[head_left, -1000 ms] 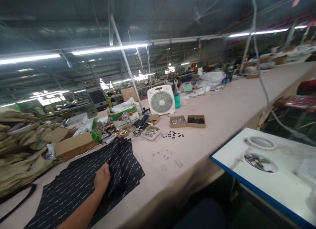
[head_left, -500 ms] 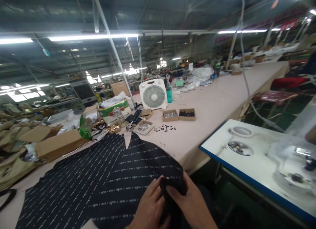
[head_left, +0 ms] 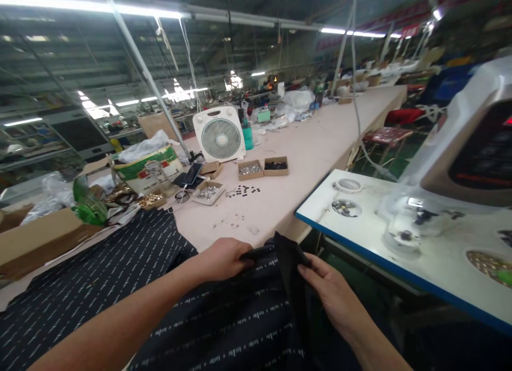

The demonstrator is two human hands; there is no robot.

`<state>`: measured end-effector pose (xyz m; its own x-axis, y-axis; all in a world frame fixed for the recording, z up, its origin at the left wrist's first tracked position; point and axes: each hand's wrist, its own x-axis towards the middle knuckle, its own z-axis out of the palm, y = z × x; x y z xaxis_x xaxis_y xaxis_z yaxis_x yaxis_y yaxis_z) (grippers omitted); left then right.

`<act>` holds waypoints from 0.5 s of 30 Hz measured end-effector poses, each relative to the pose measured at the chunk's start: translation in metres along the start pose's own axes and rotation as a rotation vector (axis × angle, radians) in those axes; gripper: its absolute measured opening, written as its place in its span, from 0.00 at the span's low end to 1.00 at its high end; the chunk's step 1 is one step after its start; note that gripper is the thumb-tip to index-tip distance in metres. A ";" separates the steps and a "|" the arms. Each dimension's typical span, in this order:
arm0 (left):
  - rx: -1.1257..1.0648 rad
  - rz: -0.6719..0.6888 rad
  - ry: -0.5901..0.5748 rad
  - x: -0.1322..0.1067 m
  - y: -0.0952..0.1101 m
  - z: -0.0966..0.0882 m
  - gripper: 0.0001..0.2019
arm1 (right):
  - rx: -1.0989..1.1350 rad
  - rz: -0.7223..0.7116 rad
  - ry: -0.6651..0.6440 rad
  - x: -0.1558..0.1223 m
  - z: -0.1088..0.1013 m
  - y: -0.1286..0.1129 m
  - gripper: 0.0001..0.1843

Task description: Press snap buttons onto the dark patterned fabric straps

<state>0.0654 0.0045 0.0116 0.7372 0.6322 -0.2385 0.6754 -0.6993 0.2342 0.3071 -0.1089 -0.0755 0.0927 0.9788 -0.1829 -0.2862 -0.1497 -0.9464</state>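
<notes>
Dark navy fabric with rows of white lettering (head_left: 224, 317) hangs between my two hands at the near edge of the table. My left hand (head_left: 226, 259) is closed around the fabric's upper edge, its thumb and fingertips partly hidden by the cloth. To the right, my right hand (head_left: 326, 285) pinches a plain black strip or folded edge (head_left: 291, 259) of the same cloth between thumb and fingers. More of the printed fabric (head_left: 120, 269) lies spread on the table at left. Beyond my hands, small black pieces (head_left: 245, 191) and tiny clear or silvery bits (head_left: 230, 220) lie scattered.
A white box fan (head_left: 220, 134) stands on the pink-covered table (head_left: 316, 131). Small cardboard boxes of metal parts (head_left: 250, 169) and black parts (head_left: 276, 166) sit before it. At right is a white, blue-edged machine table (head_left: 364, 238) carrying a machine (head_left: 460, 131). A carton (head_left: 44, 243) stands left.
My hands have moved apart and up, lifting the fabric's edge between them. The left hand shifted left. The view has turned right, bringing more of the machine into sight.
</notes>
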 end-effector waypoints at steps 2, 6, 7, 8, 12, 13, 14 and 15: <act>-0.014 0.028 -0.015 0.010 0.005 0.006 0.12 | -0.206 -0.150 0.268 -0.004 -0.006 -0.016 0.33; -0.140 0.136 0.029 0.027 0.019 0.010 0.14 | -0.822 -0.549 0.335 -0.011 0.008 -0.050 0.48; -0.196 0.160 0.027 0.030 0.023 0.008 0.14 | -0.947 -0.628 0.246 -0.009 0.015 -0.054 0.51; -0.257 0.187 0.028 0.032 0.027 0.005 0.14 | -1.037 -0.674 0.160 -0.005 0.021 -0.055 0.50; -0.375 0.216 -0.011 0.034 0.037 -0.006 0.16 | -1.126 -0.473 -0.129 0.018 0.029 -0.041 0.17; -0.328 0.194 -0.045 0.033 0.037 -0.007 0.20 | -1.121 -0.404 -0.174 0.022 0.028 -0.037 0.09; -0.257 0.165 -0.087 0.031 0.035 -0.008 0.23 | -1.123 -0.356 -0.208 0.025 0.026 -0.035 0.08; -0.172 0.141 -0.125 0.030 0.033 -0.008 0.25 | -1.134 -0.335 -0.229 0.026 0.024 -0.034 0.10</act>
<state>0.1097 0.0027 0.0194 0.8234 0.4789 -0.3043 0.5673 -0.7039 0.4274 0.2963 -0.0745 -0.0420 -0.2019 0.9776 0.0599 0.7314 0.1912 -0.6546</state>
